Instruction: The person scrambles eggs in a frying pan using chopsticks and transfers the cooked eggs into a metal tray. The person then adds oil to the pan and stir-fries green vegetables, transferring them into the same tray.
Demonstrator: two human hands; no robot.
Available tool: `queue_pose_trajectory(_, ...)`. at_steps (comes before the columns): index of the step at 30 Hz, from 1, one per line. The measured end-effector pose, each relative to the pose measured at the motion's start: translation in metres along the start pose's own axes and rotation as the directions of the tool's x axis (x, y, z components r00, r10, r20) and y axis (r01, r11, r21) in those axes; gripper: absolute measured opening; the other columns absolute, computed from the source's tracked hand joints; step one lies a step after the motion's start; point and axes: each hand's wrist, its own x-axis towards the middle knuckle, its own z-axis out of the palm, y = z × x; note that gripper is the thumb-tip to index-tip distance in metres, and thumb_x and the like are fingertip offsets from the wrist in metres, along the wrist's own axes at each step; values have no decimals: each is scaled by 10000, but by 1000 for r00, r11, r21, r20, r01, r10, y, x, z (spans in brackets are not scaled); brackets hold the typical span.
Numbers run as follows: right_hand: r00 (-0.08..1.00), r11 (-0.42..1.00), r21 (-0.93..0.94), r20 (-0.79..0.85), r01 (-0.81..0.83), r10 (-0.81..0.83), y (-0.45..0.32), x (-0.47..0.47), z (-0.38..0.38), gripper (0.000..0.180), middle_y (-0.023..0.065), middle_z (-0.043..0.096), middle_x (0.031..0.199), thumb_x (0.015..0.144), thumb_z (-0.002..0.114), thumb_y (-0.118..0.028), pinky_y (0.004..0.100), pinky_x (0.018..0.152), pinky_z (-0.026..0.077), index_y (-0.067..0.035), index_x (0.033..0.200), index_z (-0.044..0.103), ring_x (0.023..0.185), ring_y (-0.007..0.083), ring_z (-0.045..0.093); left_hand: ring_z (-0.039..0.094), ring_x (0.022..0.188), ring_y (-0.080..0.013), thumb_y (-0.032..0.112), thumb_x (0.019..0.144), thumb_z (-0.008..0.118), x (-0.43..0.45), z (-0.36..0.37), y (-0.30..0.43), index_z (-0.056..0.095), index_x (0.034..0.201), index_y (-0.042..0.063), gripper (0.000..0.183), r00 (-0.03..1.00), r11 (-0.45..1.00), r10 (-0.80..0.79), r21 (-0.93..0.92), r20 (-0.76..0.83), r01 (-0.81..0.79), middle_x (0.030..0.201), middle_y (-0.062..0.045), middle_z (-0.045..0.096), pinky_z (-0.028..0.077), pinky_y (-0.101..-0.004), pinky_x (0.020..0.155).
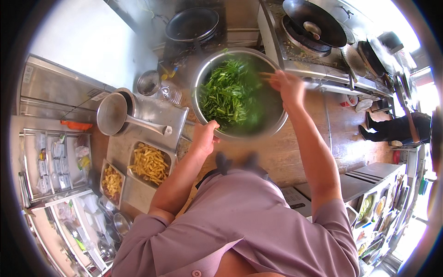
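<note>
A wide stainless steel mixing bowl is held up in front of me. Chopped green vegetable stalks, perhaps chives or scallions, fill its left side; the part toward the middle is blurred. My left hand grips the lower-left rim, thumb over the edge. Over the right rim, my right hand has its fingers closed on wooden chopsticks, which point left into the bowl. Their tips are lost in blur.
On the steel table at left are a long-handled ladle, a pan of cut fries and a smaller food tray. A wok sits on the stove at upper right, another pan at top. A person stands far right.
</note>
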Motion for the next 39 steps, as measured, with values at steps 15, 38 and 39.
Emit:
queue_pose_trajectory(15, 846, 832, -322, 451, 452, -285, -60, -72, -19, 178, 74, 712, 906, 910, 658, -107, 236, 726, 511, 11, 1039, 692, 812, 81, 632, 498, 402, -180, 74, 764, 624, -1, -10, 4, 541, 749, -4, 115, 996, 997, 54, 59, -75, -50, 613, -87, 540, 400, -303, 340)
queue_pose_trajectory(38, 521, 451, -265, 351, 852, -778, -65, -40, 22, 125, 132, 680, 930, 868, 649, 20, 276, 725, 519, 12, 991, 668, 823, 226, 671, 561, 464, -197, 54, 773, 578, -4, -23, -3, 552, 937, -33, 188, 997, 993, 64, 91, 52, -69, 716, -109, 595, 413, -318, 331)
queue_pose_trajectory(39, 526, 456, -266, 350, 849, -775, -64, -39, 23, 125, 135, 680, 933, 867, 648, 25, 280, 722, 521, 11, 990, 667, 822, 229, 672, 563, 466, -197, 54, 773, 578, -3, -24, -3, 552, 939, -33, 190, 997, 994, 60, 90, 58, -65, 716, -109, 597, 413, -317, 331)
